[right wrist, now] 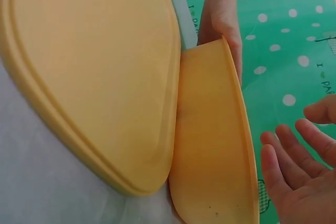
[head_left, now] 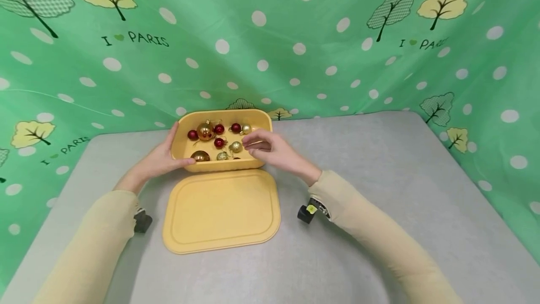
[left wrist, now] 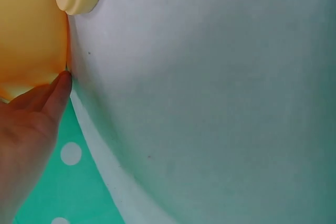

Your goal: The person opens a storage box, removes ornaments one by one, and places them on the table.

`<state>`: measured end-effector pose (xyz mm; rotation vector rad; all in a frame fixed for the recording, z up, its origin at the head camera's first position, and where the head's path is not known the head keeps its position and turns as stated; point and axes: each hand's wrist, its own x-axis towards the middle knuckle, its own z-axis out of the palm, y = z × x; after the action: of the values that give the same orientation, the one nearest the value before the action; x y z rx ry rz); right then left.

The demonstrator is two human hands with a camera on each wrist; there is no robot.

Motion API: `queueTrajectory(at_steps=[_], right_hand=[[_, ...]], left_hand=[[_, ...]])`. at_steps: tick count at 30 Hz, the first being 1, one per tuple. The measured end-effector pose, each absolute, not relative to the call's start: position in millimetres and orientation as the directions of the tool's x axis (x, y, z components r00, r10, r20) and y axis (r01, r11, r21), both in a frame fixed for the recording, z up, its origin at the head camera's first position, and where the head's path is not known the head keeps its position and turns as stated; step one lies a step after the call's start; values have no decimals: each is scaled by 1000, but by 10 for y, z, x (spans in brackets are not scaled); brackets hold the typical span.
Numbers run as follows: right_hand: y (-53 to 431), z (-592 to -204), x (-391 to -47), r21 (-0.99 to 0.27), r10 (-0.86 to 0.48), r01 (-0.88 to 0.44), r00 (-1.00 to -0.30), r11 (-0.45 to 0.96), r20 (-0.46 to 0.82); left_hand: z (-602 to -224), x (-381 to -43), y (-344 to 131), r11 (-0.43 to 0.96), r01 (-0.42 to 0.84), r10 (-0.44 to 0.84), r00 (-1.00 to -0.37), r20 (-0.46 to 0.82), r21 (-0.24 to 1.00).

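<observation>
A yellow plastic box (head_left: 228,166) without its lid holds several small Christmas baubles. They include a shiny gold bauble (head_left: 205,131), a red bauble (head_left: 219,143) and a glittery gold bauble (head_left: 236,147). My left hand (head_left: 158,157) grips the box at its left end, thumb over the front rim and fingers along the side. Above the right end of the box is my right hand (head_left: 276,150), fingers loosely bent near the glittery bauble. In the right wrist view the right hand (right wrist: 304,166) has its fingers apart with nothing between them. The front wall hides some baubles partly.
The yellow lid (head_left: 221,210) lies flat on the grey table (head_left: 337,257), just in front of the box. Behind the table hangs a green cloth (head_left: 287,41) with white dots and trees. A small black device (head_left: 306,213) is strapped at each wrist.
</observation>
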<state>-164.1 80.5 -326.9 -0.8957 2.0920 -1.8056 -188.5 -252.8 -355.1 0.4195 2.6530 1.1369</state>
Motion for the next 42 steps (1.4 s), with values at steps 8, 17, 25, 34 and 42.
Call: queueTrajectory(at_steps=[8, 17, 25, 34, 42], right_hand=[[535, -3326, -1728, -948, -624, -295, -765, 117, 161], [330, -3323, -1887, -888, -655, -382, -744, 255, 131], [184, -3331, -1985, -887, -721, -387, -687, 250, 96], [-74, -3378, -2047, -852, -760, -437, -646, 290, 72], [-207, -3411, -2140, -743, -770, -513, -638, 431, -7]], left_hand=[[-3556, -1855, -2532, 660, 172, 333, -939, -81, 731], [-3543, -1877, -2509, 669, 170, 326, -942, -80, 724], [-3558, -1876, -2524, 672, 182, 333, -940, -74, 718], [-3579, -1867, -2563, 685, 193, 345, -935, -79, 702], [-3588, -1867, -2563, 666, 191, 355, -931, -82, 721]])
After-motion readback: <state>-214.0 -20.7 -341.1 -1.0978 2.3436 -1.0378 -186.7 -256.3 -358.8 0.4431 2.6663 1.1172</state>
